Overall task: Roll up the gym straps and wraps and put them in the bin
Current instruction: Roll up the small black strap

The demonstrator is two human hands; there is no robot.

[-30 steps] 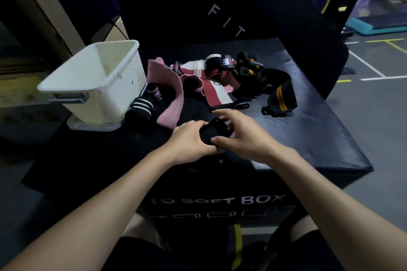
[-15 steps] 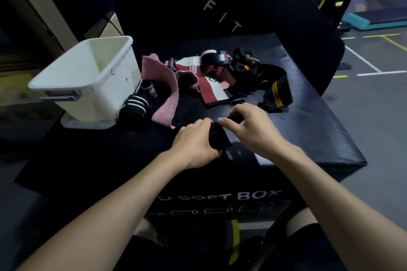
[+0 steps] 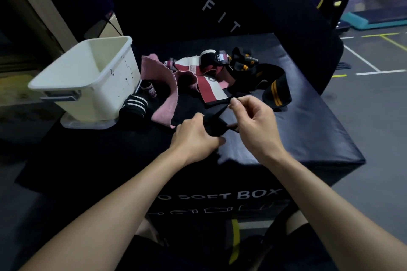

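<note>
A half-rolled black strap (image 3: 217, 124) is held between both hands over the black soft box (image 3: 308, 130). My left hand (image 3: 193, 138) grips the rolled part. My right hand (image 3: 253, 123) pinches the strap's loose tail, which runs up toward a pile of wraps. That pile holds a pink wrap (image 3: 167, 86), a maroon-and-white wrap (image 3: 211, 88) and a black wrap with yellow stripes (image 3: 275, 90). The white bin (image 3: 88, 81) stands at the left and looks empty inside.
A rolled black wrap with white stripes (image 3: 134, 108) lies against the bin's right side, a small roll (image 3: 149, 90) behind it. The bin sits on a flat lid (image 3: 88, 123). A dark padded block marked FIT (image 3: 220, 6) rises behind the box. Gym floor lies to the right.
The view has shifted a little. My right hand has lifted and pulled the strap's tail up and away, while my left hand keeps hold of the roll.
</note>
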